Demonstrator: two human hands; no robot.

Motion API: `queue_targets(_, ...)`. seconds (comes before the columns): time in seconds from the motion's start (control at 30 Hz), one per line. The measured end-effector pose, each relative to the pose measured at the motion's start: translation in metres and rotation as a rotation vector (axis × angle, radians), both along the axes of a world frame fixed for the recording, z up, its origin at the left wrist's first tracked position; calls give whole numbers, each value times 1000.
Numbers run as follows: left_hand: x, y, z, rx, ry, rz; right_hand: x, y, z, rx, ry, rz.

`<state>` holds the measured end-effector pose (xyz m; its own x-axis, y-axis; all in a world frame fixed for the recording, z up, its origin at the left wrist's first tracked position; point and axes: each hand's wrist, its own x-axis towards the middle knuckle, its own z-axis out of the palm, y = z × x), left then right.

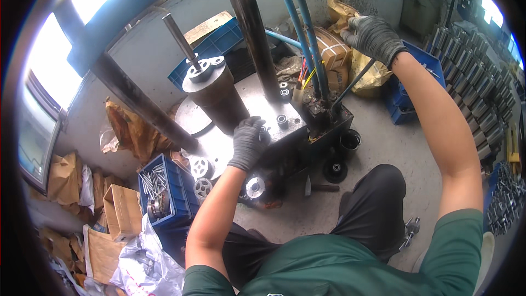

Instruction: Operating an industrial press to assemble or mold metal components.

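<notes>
My left hand, in a grey glove, is at the front of the press's metal plate. Its fingers are curled by the foot of a dark cylinder, a small bearing at the thumb side; what they grip is partly hidden. On the cylinder lies a pale rotor-like part with round holes, and a steel shaft rises from it. Two more bearings, one near and one farther back, stand on the plate. Raised at the right, my gloved right hand is closed at the upper end of a dark lever.
Dark posts and blue pipes rise around the plate. A blue crate of metal parts stands left. On the floor are a hammer and a dark round part. Stacked metal cylinders line the right.
</notes>
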<state>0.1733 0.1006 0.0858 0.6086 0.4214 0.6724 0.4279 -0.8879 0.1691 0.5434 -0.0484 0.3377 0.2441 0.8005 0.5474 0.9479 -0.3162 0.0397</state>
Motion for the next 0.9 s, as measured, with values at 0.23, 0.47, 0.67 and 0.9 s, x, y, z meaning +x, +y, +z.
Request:
queue_targets(0.23,8,8,-27,7,182,122,-11,-25,-4,39,-40,6)
queue_targets(0.47,-15,-17,-21,-40,-23,89,-52,-106,-46,91,-20,313)
queue_targets(0.67,-1,-82,28,-1245,-759,-212,-148,-156,-77,114,-87,697)
queue_targets(0.9,-9,-129,106,-1552,-552,-356,-196,-82,-137,243,550,897)
